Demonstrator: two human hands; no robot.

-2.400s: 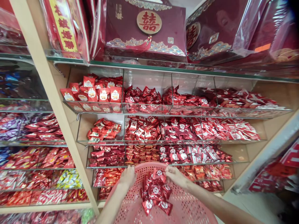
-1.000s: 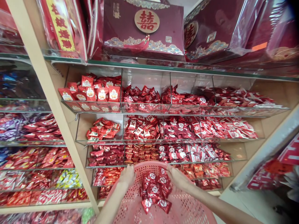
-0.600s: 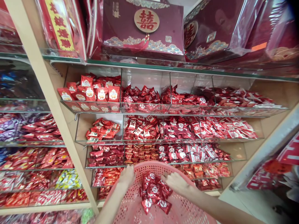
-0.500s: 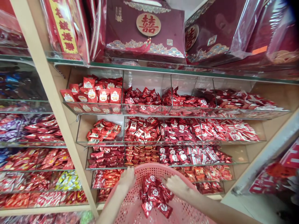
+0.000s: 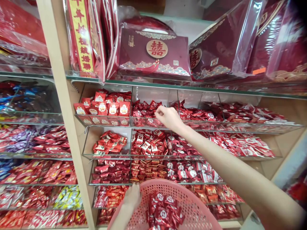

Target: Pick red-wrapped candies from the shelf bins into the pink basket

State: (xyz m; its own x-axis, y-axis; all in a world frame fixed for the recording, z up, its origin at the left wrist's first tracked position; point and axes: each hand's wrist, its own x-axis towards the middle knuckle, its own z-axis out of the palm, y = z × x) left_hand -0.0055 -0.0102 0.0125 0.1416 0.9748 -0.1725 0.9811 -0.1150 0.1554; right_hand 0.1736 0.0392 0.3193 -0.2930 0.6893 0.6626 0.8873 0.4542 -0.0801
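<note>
A pink basket (image 5: 195, 206), its perforated wall curving through the foreground, holds a small heap of wrapped packets (image 5: 164, 212) gathered in its middle, near the wearer. At its far left rim, the left hand (image 5: 133, 194) is clamped on the plastic, the only grip visible on the basket; firm fingers there, with the bowl kept level, should stop the heap sliding. Beyond, the right arm stretches over the lower tiers to the top row of bins, where the right hand (image 5: 168, 116) hangs with fingers curled close together at the second compartment from the left. Whether a packet lies inside those fingers, or whether they touch the pile, cannot be told from this angle. Dark red packets (image 5: 143, 110) fill that compartment behind a low clear front panel (image 5: 203, 125); clearing the panel with a raised wrist, then pinching wrappers lightly from above, would likely leave neighbouring pieces undisturbed. The wrappers look slick, so a modest pinch seems safer than a crammed fist, and the forearm is best held clear of the tiers beneath. Above and behind, maroon gift boxes (image 5: 134, 52) stand on a green-edged glass shelf (image 5: 158, 83), leaving limited headroom over the knuckles.
</note>
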